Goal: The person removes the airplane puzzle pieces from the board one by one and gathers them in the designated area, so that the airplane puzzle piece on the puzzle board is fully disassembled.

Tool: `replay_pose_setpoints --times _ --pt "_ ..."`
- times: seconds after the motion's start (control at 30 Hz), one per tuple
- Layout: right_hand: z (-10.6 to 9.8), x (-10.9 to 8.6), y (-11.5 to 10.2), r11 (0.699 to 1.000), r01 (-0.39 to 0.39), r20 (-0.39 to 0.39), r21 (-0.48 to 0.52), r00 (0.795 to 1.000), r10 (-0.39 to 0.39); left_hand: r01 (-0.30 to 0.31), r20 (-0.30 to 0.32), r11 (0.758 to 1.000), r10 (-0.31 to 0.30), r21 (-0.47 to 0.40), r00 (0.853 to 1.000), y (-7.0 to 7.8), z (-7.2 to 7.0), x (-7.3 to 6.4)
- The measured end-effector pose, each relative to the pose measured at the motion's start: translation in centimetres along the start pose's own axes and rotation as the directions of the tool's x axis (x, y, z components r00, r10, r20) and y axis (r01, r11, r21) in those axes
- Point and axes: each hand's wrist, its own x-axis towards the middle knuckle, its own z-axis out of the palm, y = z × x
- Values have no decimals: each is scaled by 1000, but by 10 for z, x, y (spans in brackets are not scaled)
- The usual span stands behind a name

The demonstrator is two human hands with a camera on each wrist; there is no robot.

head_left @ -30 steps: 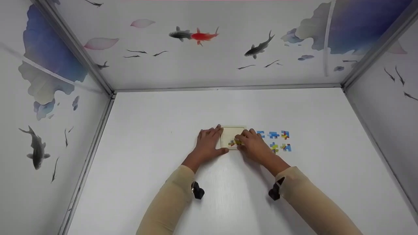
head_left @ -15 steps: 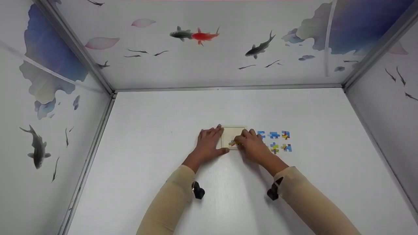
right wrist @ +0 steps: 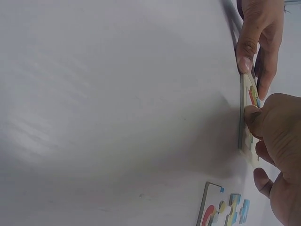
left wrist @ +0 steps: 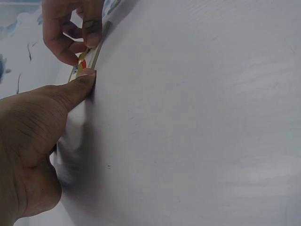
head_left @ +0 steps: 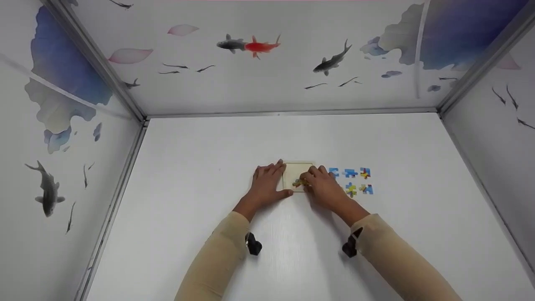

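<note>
A small pale wooden puzzle tray (head_left: 294, 169) lies flat on the white table. My left hand (head_left: 265, 182) rests along its left side, fingers extended, with the thumb at the near left corner. Inside the tray, near its lower edge, sits a colourful puzzle piece (head_left: 296, 183). My right hand (head_left: 325, 186) is over the tray's right part and pinches a yellowish jigsaw piece (left wrist: 83, 55) between thumb and fingers, beside the first piece. The fingers hide most of it; whether it is fully seated cannot be told.
Several loose jigsaw pieces lie in two rows right of the tray, among them a blue piece (head_left: 350, 172) and a yellow-and-blue piece (head_left: 351, 189). My right hand and wrist partly cover others. Patterned walls (head_left: 276, 83) enclose the table at the back and sides.
My right hand has shifted only slightly at the tray, its fingertips briefly covering more of the pieces, then showing them again. The left hand has stayed in place.
</note>
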Motion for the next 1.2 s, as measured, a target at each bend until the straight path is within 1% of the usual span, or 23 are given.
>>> replay_pose_setpoints --times 0.27,0.6,0.9,1.1,1.2 --pt "2 -2 2 999 48 -28 -16 998 -48 -2 0 1000 2 4 1000 -1 1 0" --pt "3 -2 5 998 65 -58 2 996 -65 -1 4 1000 1 -20 1000 -1 0 0" --pt "2 -4 4 997 82 -61 9 995 -81 -14 5 999 15 -47 1000 -1 -2 -3" --pt "3 -4 3 997 72 -45 -17 996 -73 -20 4 999 21 -41 1000 -1 -1 -3" --pt "3 -4 3 996 83 -50 -14 995 -83 -26 2 999 26 -42 1000 -2 -2 -3"
